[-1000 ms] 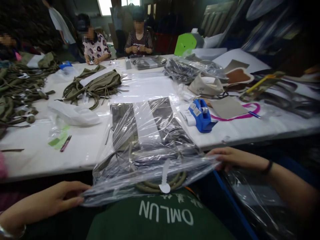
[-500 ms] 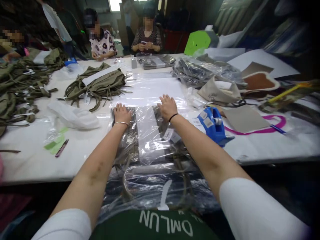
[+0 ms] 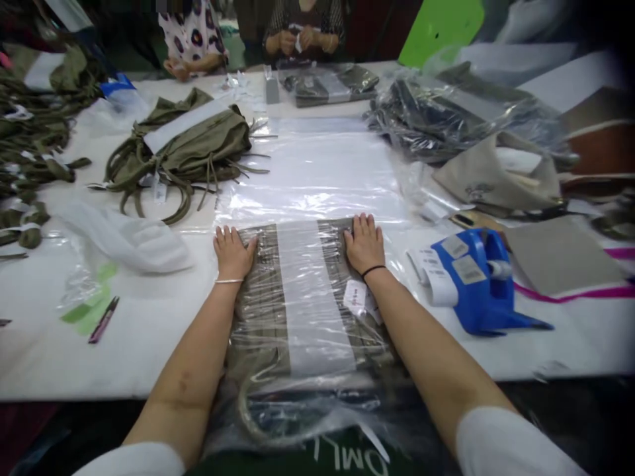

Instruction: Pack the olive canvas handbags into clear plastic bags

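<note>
A folded olive cloth bag (image 3: 260,297) lies in a clear plastic bag in front of me, a wide white paper strip (image 3: 315,297) down its middle. My left hand (image 3: 233,254) is open, pressed on the plastic at its far left corner. At the far right corner my right hand (image 3: 366,244) rests flat, fingers spread. A white tag (image 3: 355,295) shows through the plastic near my right wrist. The near end, with a curved handle (image 3: 243,406), hangs past the table edge against my green apron (image 3: 297,459).
Olive cloth bags (image 3: 208,142) lie at the left. On the right are a blue label dispenser (image 3: 473,281), a beige cloth pouch (image 3: 496,175) and plastic-wrapped bags (image 3: 431,112). A pink-handled snipper (image 3: 103,322) lies front left. Two people sit across the white table (image 3: 163,330).
My hands have spread apart to the cloth bag's far corners. The plastic over it looks flatter. My view has tilted down and come nearer to the table.
</note>
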Demonstrator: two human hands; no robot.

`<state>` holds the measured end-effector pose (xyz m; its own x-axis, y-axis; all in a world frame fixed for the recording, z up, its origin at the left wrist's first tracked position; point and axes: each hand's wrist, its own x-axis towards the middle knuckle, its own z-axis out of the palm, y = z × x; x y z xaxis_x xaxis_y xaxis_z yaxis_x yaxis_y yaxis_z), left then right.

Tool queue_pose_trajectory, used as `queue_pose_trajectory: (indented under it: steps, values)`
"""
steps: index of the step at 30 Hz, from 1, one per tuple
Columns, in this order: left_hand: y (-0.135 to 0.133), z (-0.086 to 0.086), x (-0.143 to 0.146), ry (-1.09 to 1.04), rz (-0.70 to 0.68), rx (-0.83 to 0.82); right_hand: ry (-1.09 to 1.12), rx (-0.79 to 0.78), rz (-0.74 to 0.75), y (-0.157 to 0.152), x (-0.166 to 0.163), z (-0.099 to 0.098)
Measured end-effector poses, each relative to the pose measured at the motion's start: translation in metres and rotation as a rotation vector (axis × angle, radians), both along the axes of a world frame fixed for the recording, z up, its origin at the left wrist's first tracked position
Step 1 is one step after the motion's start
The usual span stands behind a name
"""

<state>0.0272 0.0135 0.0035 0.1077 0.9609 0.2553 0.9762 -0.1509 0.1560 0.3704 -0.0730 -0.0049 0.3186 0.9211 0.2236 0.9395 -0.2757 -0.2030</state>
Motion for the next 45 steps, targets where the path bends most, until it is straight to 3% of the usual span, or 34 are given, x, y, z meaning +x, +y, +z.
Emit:
queue_pose_trajectory:
  steps: [4, 11, 16, 20, 23, 26, 30, 32, 36, 40, 42, 45]
  values:
    - [-0.016, -0.006, 0.002, 0.026, 0.025, -0.031, -0.031, 0.017, -0.004, -0.013, 0.004, -0.011]
    - [-0.006, -0.018, 0.003, -0.004, 0.041, 0.001, -0.085, 0.081, -0.018, 0.003, 0.012, -0.031]
    - [-0.010, -0.011, 0.003, -0.089, 0.034, -0.034, -0.017, 0.109, -0.010, 0.003, 0.016, -0.027]
    - [-0.012, 0.006, -0.011, -0.292, 0.016, -0.161, 0.147, 0.185, 0.019, 0.000, 0.034, -0.019]
    - [-0.031, 0.015, -0.033, -0.425, 0.030, -0.203, 0.295, 0.204, -0.052, -0.019, 0.051, -0.017]
    - [-0.068, 0.017, -0.052, -0.590, 0.079, -0.217, 0.356, 0.117, -0.080, -0.053, 0.057, -0.017]
    - [-0.097, 0.020, -0.061, -0.634, 0.118, -0.268, 0.382, -0.040, -0.122, -0.091, 0.041, 0.005]
    - [-0.086, 0.021, -0.059, -0.619, 0.141, -0.311, 0.393, -0.083, -0.190, -0.094, 0.031, 0.020]
    - [-0.041, 0.025, -0.053, -0.574, 0.145, -0.341, 0.431, -0.100, -0.156, -0.083, 0.026, 0.038]
    - [-0.009, 0.044, -0.047, -0.470, 0.143, -0.371, 0.377, -0.143, -0.149, -0.077, 0.032, 0.051]
    - [-0.002, 0.056, -0.036, -0.392, 0.119, -0.307, 0.321, -0.122, -0.145, -0.065, 0.031, 0.061]
    - [-0.003, 0.067, -0.005, -0.197, -0.026, -0.105, 0.247, 0.001, -0.104, -0.037, 0.014, 0.074]
